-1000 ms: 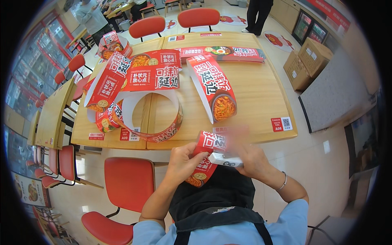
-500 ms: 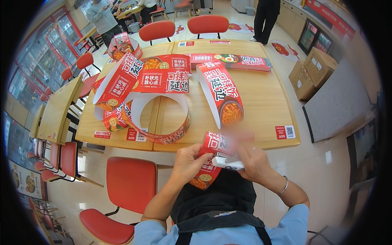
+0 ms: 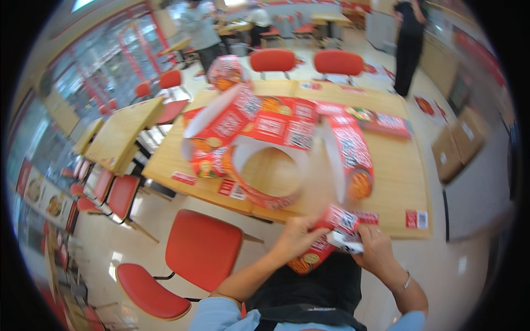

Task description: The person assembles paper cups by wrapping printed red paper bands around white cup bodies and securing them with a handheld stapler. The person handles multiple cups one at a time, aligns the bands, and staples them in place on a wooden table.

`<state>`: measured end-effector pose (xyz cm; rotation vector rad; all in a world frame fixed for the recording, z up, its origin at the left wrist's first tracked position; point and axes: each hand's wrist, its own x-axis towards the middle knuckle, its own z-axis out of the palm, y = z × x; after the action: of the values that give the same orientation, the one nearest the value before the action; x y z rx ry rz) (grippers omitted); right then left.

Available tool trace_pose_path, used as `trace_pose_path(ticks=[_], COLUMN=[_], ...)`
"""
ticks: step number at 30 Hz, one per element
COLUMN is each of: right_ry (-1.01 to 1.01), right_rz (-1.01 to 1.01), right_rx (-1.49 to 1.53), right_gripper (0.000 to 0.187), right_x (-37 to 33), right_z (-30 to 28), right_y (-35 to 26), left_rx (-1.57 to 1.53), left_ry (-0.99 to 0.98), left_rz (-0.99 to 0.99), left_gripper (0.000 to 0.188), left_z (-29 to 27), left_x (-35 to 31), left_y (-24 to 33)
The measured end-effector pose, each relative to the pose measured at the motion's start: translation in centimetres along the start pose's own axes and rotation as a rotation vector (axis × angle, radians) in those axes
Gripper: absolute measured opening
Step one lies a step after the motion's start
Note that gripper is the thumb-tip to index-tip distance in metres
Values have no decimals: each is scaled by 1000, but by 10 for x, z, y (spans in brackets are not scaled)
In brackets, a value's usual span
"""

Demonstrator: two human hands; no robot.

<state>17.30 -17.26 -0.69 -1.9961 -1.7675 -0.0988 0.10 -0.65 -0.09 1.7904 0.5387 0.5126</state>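
Note:
Just past the table's near edge, my left hand is closed on a red printed paper strip, bent into a loop. My right hand grips a small white tool against the strip's right side; blur keeps me from telling its exact kind. On the table ahead, a large ring of the same printed paper stands on its edge. To its right, another curved paper strip rests with its white inner side showing. More looped strips are heaped at the left.
Flat strips lie stacked at the back right of the wooden table. A red chair stands at near left, two more beyond the far edge. Cardboard boxes sit at right. A person in black stands farther back.
The view has swung left, so the scene sits farther right and lower. My right hand, blurred before, now shows more clearly, with its fingers at the white tool and the strip.

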Motion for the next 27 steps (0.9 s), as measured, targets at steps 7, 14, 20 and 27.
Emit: trace_pose_path(ticks=[7,14,20,27], right_ry=[-73,-43,-50,-115], right_rz=[-5,-75,-14,-99], right_rx=[27,14,-1,-117], right_gripper=[54,50,48,57], right_x=[4,3,-4,-6], right_z=[5,19,9,-46], right_y=[12,33,37,42], left_rx=[12,-29,54,54], left_ry=[-19,51,6,-48], left_rz=[18,109,130,194], left_gripper=[17,16,15,23], left_z=[0,5,11,1], left_x=[-1,-5,2,29], left_y=[4,7,19,5])
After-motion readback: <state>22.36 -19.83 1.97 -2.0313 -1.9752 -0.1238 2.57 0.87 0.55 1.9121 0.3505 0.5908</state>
